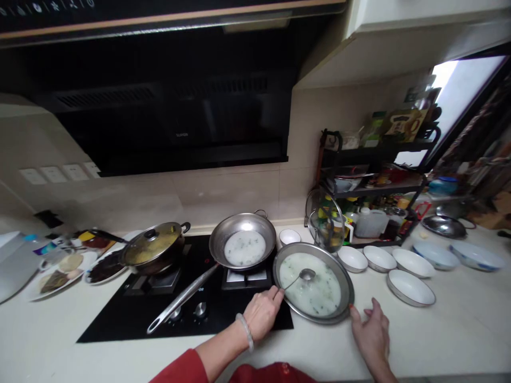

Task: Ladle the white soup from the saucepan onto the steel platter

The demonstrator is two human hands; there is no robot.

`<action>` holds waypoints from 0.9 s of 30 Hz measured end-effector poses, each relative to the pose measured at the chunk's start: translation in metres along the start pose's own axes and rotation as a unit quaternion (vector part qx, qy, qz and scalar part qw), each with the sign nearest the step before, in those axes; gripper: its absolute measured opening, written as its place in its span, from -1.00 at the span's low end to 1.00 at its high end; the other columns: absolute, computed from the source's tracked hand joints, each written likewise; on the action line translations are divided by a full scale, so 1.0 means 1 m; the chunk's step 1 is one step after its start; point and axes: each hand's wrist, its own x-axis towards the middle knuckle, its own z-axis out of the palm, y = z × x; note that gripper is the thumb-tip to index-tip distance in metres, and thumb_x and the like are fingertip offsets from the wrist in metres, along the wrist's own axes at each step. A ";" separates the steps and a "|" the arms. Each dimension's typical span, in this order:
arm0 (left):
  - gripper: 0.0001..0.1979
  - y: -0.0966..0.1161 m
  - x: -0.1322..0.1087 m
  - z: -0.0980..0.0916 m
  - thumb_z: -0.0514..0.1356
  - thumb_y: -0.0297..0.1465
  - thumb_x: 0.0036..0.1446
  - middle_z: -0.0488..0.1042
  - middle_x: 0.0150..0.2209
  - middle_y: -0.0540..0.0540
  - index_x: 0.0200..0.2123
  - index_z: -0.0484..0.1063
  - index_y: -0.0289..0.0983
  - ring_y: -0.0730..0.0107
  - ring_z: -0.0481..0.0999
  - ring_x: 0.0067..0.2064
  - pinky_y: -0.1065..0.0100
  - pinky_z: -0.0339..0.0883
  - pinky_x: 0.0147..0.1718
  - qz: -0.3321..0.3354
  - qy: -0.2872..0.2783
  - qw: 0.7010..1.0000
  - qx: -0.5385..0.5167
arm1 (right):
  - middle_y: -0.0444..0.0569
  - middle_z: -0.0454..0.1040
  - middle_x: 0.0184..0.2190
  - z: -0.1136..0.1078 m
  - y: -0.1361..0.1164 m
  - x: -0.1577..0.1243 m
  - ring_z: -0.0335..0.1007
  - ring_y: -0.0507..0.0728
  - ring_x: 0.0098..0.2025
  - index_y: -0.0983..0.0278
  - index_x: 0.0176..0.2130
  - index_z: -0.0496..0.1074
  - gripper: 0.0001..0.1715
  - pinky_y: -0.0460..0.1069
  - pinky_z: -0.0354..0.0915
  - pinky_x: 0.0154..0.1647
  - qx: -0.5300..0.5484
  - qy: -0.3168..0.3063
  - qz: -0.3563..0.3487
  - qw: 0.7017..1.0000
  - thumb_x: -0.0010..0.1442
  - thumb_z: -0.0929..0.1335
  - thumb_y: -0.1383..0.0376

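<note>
My left hand (261,314), with a pale bracelet at the wrist, is closed on the handle of a metal spoon (307,274). The spoon's bowl rests in the milky soup with green bits (319,298) that fills a wide steel basin (346,298). This basin stands on the counter, just right of the hob. At its right rim my right hand (371,327) is open, fingers apart; one fingertip seems to touch the rim. A steel wok (223,231) on the hob holds similar white soup, and its long handle (181,300) points toward the front left.
Several white bowls (411,288) stand to the right, below a black rack (375,189) of jars. A glass lid (325,218) leans there. On the left are a lidded pan (154,250) and plates of food (59,274). A range hood (179,122) hangs above.
</note>
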 end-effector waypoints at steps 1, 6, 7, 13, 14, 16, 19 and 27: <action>-0.47 0.002 0.000 0.002 -0.07 -0.64 0.11 0.37 -0.07 -0.20 0.16 0.10 -0.27 0.29 0.47 -0.20 0.27 0.40 -0.22 -0.002 0.001 1.000 -0.005 | 0.16 0.39 -0.25 -0.002 -0.005 -0.001 0.37 0.35 -0.16 0.47 0.20 0.16 -0.17 0.18 0.35 -0.24 -0.006 0.013 -0.055 0.998 0.09 0.23 0.02; -0.60 0.011 0.007 0.008 -0.01 -0.65 0.06 0.40 -0.17 -0.18 -0.02 0.24 -0.30 0.30 0.44 -0.25 0.31 0.32 -0.22 -0.044 0.052 0.990 -0.123 | 0.09 0.39 -0.17 0.003 -0.050 -0.031 0.43 0.20 -0.15 0.24 0.16 0.27 -0.48 0.08 0.40 -0.17 0.065 -0.063 -0.308 0.947 0.22 0.19 0.22; -0.66 0.013 0.009 0.008 -0.01 -0.64 0.06 0.41 -0.21 -0.17 -0.09 0.27 -0.30 0.31 0.43 -0.26 0.32 0.30 -0.23 -0.052 0.071 0.984 -0.157 | 0.10 0.38 -0.13 0.006 -0.059 -0.039 0.42 0.19 -0.10 0.22 0.16 0.27 -0.49 0.06 0.40 -0.13 0.074 -0.082 -0.353 0.929 0.23 0.19 0.27; -0.89 0.035 0.023 0.012 0.04 -0.58 0.10 0.37 -0.43 -0.06 -0.34 0.24 -0.26 0.45 0.34 -0.42 0.41 0.18 -0.36 -0.134 0.163 0.889 -0.407 | 0.11 0.36 0.07 0.035 -0.077 -0.063 0.37 0.15 0.08 0.20 0.19 0.25 -0.43 -0.02 0.40 -0.04 0.084 -0.126 -0.493 0.857 0.23 0.15 0.43; -0.91 0.039 0.024 0.014 0.06 -0.56 0.11 0.35 -0.46 -0.03 -0.36 0.23 -0.25 0.48 0.31 -0.44 0.42 0.16 -0.39 -0.165 0.161 0.859 -0.457 | 0.10 0.37 0.08 0.040 -0.075 -0.063 0.38 0.14 0.08 0.20 0.18 0.27 -0.44 -0.03 0.40 -0.03 0.084 -0.127 -0.498 0.854 0.22 0.15 0.42; -0.91 0.047 0.028 0.019 0.11 -0.47 0.11 0.29 -0.53 0.05 -0.39 0.20 -0.24 0.54 0.25 -0.51 0.45 0.12 -0.47 -0.231 0.146 0.777 -0.567 | 0.07 0.41 0.06 0.050 -0.068 -0.062 0.40 0.15 0.05 0.20 0.13 0.34 -0.48 -0.02 0.41 -0.03 0.089 -0.120 -0.497 0.855 0.22 0.16 0.40; -0.84 0.059 0.032 0.021 0.16 -0.34 0.10 0.20 -0.61 0.14 -0.37 0.18 -0.22 0.60 0.15 -0.63 0.49 0.00 -0.60 -0.301 0.097 0.627 -0.712 | 0.06 0.48 -0.01 0.056 -0.058 -0.060 0.44 0.18 0.01 0.21 0.03 0.44 -0.54 0.03 0.44 -0.06 0.117 -0.099 -0.481 0.863 0.21 0.18 0.36; -0.66 0.059 0.009 -0.006 0.27 -0.46 -0.12 0.39 -0.59 0.04 -0.22 0.29 -0.31 0.52 0.37 -0.61 0.50 0.16 -0.63 -0.182 -0.063 0.621 -0.759 | 0.10 0.58 -0.28 0.033 -0.051 -0.051 0.55 0.20 -0.27 0.24 -0.26 0.53 -0.72 0.00 0.49 -0.30 0.199 -0.072 -0.402 0.891 0.13 0.32 0.15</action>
